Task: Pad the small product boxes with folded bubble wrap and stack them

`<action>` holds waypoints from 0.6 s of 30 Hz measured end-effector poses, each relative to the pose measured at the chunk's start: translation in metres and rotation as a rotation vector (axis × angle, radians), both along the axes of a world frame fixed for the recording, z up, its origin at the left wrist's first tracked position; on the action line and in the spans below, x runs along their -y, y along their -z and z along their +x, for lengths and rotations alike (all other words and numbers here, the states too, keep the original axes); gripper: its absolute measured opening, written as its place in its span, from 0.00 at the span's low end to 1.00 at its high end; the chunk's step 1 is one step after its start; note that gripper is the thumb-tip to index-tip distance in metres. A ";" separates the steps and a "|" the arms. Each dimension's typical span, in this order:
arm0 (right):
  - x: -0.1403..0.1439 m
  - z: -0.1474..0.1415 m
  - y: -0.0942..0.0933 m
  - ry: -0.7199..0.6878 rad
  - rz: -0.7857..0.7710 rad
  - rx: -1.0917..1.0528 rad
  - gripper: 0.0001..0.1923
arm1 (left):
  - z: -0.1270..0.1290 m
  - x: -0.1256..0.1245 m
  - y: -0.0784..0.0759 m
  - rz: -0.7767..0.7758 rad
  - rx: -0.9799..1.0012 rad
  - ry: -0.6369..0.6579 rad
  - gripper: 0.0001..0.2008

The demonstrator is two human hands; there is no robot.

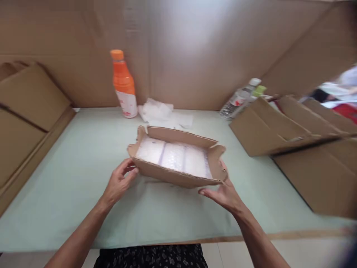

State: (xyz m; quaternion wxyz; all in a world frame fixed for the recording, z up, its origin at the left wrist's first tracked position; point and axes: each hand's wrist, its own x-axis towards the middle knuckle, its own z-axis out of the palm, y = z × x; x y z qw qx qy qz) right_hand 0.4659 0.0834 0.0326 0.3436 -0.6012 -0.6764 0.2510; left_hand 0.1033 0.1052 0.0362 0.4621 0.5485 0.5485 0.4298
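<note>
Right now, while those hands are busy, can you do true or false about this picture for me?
1. Both the left hand and the right hand are on the middle box. True.
2. The middle box is closed on top. False: it is open, and white contents show inside.
3. The orange bottle has an orange cap. True.
4. The clear bottle is left of the orange one. False: it is to the right.
</note>
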 end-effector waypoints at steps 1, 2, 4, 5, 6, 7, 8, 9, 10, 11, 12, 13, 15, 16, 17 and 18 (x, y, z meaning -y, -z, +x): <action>-0.002 0.001 0.002 -0.042 -0.033 -0.061 0.67 | 0.001 0.001 0.004 -0.021 -0.031 -0.008 0.21; -0.006 0.000 0.004 -0.086 -0.056 -0.125 0.71 | 0.001 0.001 0.007 -0.037 -0.064 -0.019 0.22; -0.019 -0.007 0.005 -0.162 -0.068 -0.227 0.74 | 0.004 -0.002 0.012 -0.058 -0.114 -0.044 0.23; -0.024 -0.011 0.006 -0.172 -0.054 -0.263 0.74 | 0.007 -0.003 0.014 -0.062 -0.129 -0.059 0.23; -0.026 -0.013 0.006 -0.167 -0.030 -0.289 0.74 | 0.010 -0.004 0.016 -0.060 -0.137 -0.070 0.24; -0.026 -0.014 0.007 -0.145 -0.002 -0.306 0.73 | 0.015 -0.005 0.018 -0.058 -0.140 -0.070 0.24; -0.022 -0.013 0.007 -0.114 0.023 -0.312 0.73 | 0.021 -0.004 0.020 -0.056 -0.135 -0.056 0.24; -0.014 -0.009 0.008 -0.070 0.043 -0.311 0.72 | 0.028 -0.004 0.023 -0.053 -0.123 -0.034 0.25; -0.002 -0.002 0.010 -0.014 0.056 -0.300 0.71 | 0.036 -0.002 0.026 -0.052 -0.100 -0.004 0.26; 0.012 0.009 0.012 0.057 0.062 -0.283 0.70 | 0.045 -0.001 0.030 -0.056 -0.074 0.033 0.28; 0.029 0.023 0.015 0.145 0.064 -0.263 0.69 | 0.053 0.001 0.034 -0.063 -0.052 0.068 0.30; 0.047 0.039 0.017 0.252 0.064 -0.244 0.66 | 0.062 0.003 0.038 -0.071 -0.044 0.101 0.32; 0.084 0.076 0.022 0.493 0.062 -0.205 0.58 | 0.075 0.007 0.044 -0.089 -0.086 0.171 0.32; 0.102 0.094 0.023 0.613 0.061 -0.187 0.53 | 0.079 0.008 0.046 -0.088 -0.127 0.205 0.30; 0.118 0.112 0.022 0.721 0.067 -0.161 0.50 | 0.082 0.010 0.047 -0.077 -0.167 0.230 0.27; 0.132 0.129 0.021 0.821 0.100 -0.130 0.48 | 0.083 0.011 0.047 -0.063 -0.198 0.246 0.25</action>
